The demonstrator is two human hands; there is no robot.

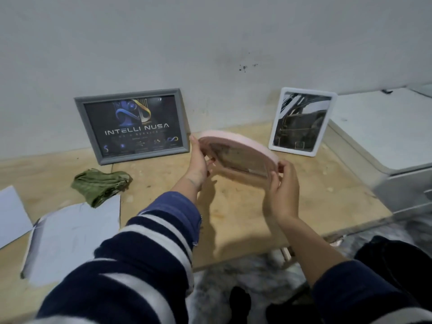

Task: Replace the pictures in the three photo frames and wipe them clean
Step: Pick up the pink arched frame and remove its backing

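A pink photo frame (236, 142) hangs in the air above the wooden tabletop, tilted almost flat with its glass side toward me. My left hand (198, 160) grips its left edge and my right hand (284, 185) grips its right edge. Against the wall on the left leans a grey frame (132, 125) with a dark "INTELLI NUSA" picture. A white frame (302, 121) with a dark picture stands upright on the right. A crumpled green cloth (100, 184) lies on the table left of my arms.
Loose sheets of paper (70, 235) lie face down at the table's left front. A white printer-like box (383, 136) stands at the right end of the wooden table (233, 218). Grey furry rug and dark clothing lie below the table's front edge.
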